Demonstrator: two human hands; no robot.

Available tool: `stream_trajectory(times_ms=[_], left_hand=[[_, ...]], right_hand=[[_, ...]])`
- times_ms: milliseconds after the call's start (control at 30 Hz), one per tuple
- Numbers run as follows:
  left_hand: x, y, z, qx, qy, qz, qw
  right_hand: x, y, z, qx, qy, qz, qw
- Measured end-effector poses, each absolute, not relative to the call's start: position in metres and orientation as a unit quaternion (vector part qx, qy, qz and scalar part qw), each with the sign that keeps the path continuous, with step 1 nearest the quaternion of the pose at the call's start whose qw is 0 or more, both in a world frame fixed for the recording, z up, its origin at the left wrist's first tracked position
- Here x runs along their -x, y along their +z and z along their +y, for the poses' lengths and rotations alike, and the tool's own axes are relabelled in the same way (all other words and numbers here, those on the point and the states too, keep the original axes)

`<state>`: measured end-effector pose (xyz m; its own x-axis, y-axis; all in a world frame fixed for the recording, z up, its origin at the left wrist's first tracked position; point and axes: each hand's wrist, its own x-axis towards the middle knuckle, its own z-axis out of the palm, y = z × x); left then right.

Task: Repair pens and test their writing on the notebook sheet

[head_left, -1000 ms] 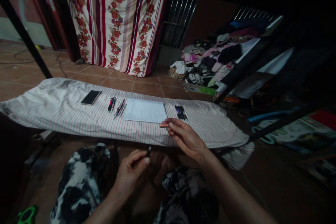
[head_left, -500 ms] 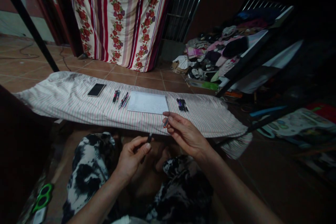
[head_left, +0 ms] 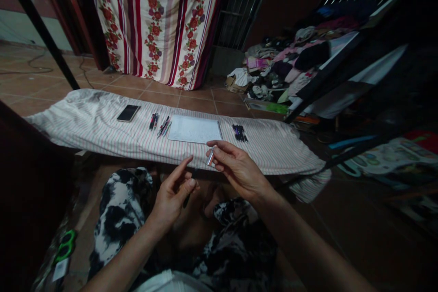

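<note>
On the striped cloth, left to right, lie a black phone [head_left: 128, 112], loose pens [head_left: 159, 124], a white spiral notebook [head_left: 195, 129] and dark pens [head_left: 239, 132]. Your left hand [head_left: 173, 196] pinches a thin dark pen [head_left: 187, 199] over your lap, forefinger stretched out. Your right hand [head_left: 236, 168] pinches a small silvery pen part [head_left: 210, 158] just below the notebook, the two hands close but apart.

Dark pen [head_left: 186, 199] mostly hidden behind left hand [head_left: 173, 196]. Small pale piece [head_left: 210, 159] pinched by right hand [head_left: 236, 169]: too dim to identify. Notebook [head_left: 194, 129] writing illegible.
</note>
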<state>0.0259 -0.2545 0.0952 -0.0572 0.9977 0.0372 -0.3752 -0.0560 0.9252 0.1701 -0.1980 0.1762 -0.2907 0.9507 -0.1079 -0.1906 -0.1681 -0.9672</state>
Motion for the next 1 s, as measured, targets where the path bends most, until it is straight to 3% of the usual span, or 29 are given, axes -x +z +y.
stream_trajectory(times_ms=[367, 1000], left_hand=[[-0.0227, 0.0996, -0.258, -0.5, 0.574, 0.414, 0.499], [-0.027, 0.1041, -0.2555, -0.464, 0.592, 0.402, 0.522]], right_hand=[[-0.1666, 0.1798, -0.1992, 0.412, 0.638, -0.493, 0.423], [-0.1599, 0.1758, -0.1996, 0.413, 0.529, -0.595, 0.442]])
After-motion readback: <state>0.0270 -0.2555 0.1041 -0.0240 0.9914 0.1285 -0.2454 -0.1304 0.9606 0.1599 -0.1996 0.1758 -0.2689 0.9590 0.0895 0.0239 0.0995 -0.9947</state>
